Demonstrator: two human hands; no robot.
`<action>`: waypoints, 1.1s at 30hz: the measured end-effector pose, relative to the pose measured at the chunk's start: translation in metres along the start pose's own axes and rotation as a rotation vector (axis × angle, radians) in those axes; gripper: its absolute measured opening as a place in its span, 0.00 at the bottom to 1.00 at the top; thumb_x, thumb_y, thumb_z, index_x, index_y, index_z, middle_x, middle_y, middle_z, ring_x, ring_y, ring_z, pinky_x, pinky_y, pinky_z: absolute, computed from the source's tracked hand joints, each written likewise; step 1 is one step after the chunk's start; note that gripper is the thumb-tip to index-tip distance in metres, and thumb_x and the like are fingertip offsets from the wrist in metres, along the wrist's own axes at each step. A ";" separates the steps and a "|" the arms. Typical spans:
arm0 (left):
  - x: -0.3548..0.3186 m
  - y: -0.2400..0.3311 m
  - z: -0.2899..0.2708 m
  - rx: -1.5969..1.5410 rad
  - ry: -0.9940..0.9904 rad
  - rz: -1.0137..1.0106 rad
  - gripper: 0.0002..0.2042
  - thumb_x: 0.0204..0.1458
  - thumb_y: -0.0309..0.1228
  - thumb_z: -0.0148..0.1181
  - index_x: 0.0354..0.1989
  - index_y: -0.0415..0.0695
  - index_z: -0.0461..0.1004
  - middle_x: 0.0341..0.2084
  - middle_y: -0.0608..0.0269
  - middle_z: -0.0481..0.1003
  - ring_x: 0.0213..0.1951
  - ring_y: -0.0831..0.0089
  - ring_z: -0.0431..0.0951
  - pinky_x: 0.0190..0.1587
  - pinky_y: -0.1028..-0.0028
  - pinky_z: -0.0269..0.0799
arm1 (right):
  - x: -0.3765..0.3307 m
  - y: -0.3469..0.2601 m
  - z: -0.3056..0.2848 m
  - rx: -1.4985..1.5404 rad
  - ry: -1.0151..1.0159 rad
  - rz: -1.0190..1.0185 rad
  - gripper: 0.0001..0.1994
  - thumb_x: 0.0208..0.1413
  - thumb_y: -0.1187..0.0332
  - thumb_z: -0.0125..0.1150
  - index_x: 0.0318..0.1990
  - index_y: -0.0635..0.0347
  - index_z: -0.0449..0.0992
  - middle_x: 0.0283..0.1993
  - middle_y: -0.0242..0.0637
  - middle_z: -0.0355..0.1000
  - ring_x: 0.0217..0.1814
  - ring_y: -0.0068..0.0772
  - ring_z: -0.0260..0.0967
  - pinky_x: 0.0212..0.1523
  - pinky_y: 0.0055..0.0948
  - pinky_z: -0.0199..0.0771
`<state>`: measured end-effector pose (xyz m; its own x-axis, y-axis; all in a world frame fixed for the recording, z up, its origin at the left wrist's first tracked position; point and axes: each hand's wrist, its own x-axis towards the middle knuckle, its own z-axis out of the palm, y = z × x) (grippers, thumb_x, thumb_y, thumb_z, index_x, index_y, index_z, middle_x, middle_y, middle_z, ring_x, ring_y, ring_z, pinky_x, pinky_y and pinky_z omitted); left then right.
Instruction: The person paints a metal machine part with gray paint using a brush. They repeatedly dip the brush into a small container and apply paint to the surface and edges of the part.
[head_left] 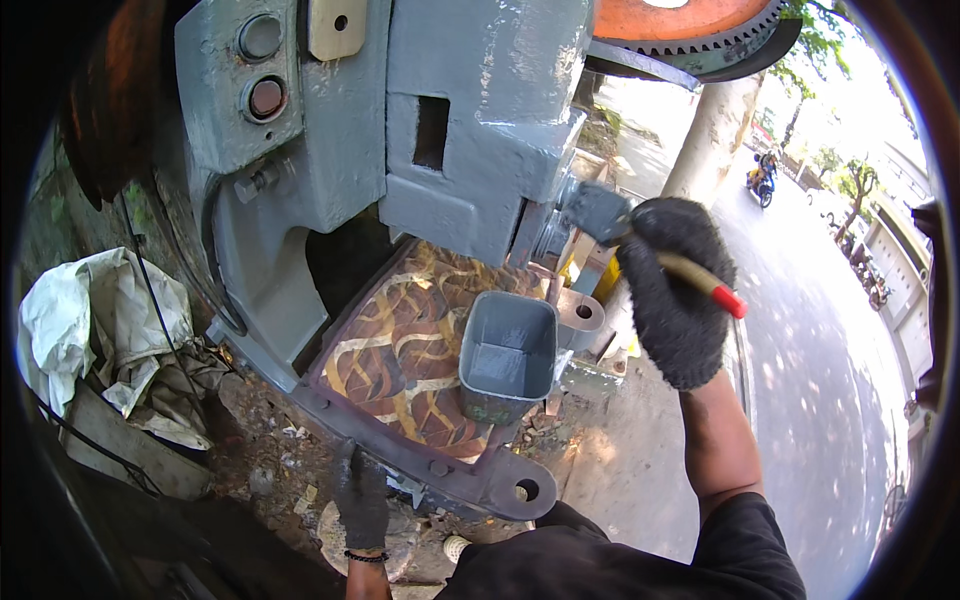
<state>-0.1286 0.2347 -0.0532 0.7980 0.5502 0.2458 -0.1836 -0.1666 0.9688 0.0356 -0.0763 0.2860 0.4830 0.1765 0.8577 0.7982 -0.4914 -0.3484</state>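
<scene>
My right hand [680, 290], in a black knit glove, grips a paintbrush [700, 277] with a wooden handle and a red tip. The brush's grey, paint-laden bristles [598, 212] touch the right side of a large grey-painted machine [480, 120]. A small square tub of grey paint [508, 355] stands on a patterned brown and cream board [400, 350] lying across the machine's base. My left hand [362, 500], also in a dark glove, hangs low by the front rim of the base and holds nothing that I can see.
Crumpled white sheeting [90, 320] lies on the ground at the left. An orange toothed wheel [690, 25] tops the machine. A sunlit street runs along the right, with a rider on a motorbike [762, 175] far off. Rubble lies under the base.
</scene>
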 end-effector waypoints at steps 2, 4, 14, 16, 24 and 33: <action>-0.001 0.007 0.001 0.020 -0.001 -0.013 0.23 0.67 0.27 0.60 0.69 0.36 0.67 0.65 0.55 0.70 0.66 0.64 0.70 0.71 0.62 0.64 | -0.011 -0.003 0.007 -0.268 -0.207 -0.386 0.13 0.54 0.74 0.71 0.47 0.60 0.80 0.49 0.48 0.78 0.51 0.50 0.79 0.51 0.43 0.81; -0.001 0.008 0.001 -0.015 -0.006 -0.044 0.22 0.67 0.29 0.60 0.68 0.37 0.68 0.64 0.56 0.71 0.65 0.65 0.71 0.70 0.63 0.65 | -0.028 -0.011 0.007 -0.404 -0.612 -0.479 0.20 0.46 0.71 0.76 0.49 0.56 0.80 0.51 0.50 0.79 0.53 0.55 0.80 0.54 0.48 0.81; -0.004 -0.019 -0.010 -0.086 -0.004 -0.053 0.22 0.67 0.30 0.61 0.67 0.37 0.69 0.62 0.58 0.72 0.62 0.66 0.73 0.67 0.63 0.68 | -0.037 -0.005 0.013 -0.447 -0.735 -0.434 0.23 0.44 0.68 0.74 0.51 0.58 0.79 0.52 0.52 0.78 0.48 0.57 0.80 0.46 0.50 0.82; -0.003 -0.017 -0.011 -0.119 0.001 -0.040 0.22 0.66 0.28 0.61 0.67 0.36 0.69 0.62 0.57 0.72 0.63 0.66 0.73 0.67 0.64 0.68 | -0.040 -0.004 0.014 -0.302 -0.573 -0.504 0.23 0.44 0.65 0.73 0.50 0.58 0.80 0.51 0.52 0.77 0.48 0.56 0.80 0.46 0.49 0.82; -0.004 -0.006 -0.014 -0.074 -0.003 -0.086 0.26 0.63 0.24 0.63 0.69 0.36 0.67 0.64 0.55 0.71 0.65 0.65 0.71 0.70 0.63 0.66 | -0.047 -0.013 0.015 -0.306 -0.620 -0.411 0.10 0.53 0.71 0.63 0.43 0.53 0.79 0.43 0.38 0.72 0.44 0.43 0.75 0.42 0.43 0.78; -0.003 0.002 -0.017 0.063 -0.019 0.108 0.27 0.63 0.23 0.62 0.70 0.35 0.65 0.66 0.54 0.70 0.67 0.64 0.70 0.70 0.63 0.66 | -0.049 -0.006 0.018 -0.263 -0.590 -0.369 0.24 0.44 0.69 0.72 0.52 0.62 0.80 0.50 0.54 0.78 0.45 0.58 0.80 0.44 0.52 0.82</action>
<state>-0.1408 0.2467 -0.0517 0.7865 0.5105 0.3476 -0.2331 -0.2757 0.9325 0.0135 -0.0666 0.2394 0.3723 0.7620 0.5298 0.8693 -0.4863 0.0886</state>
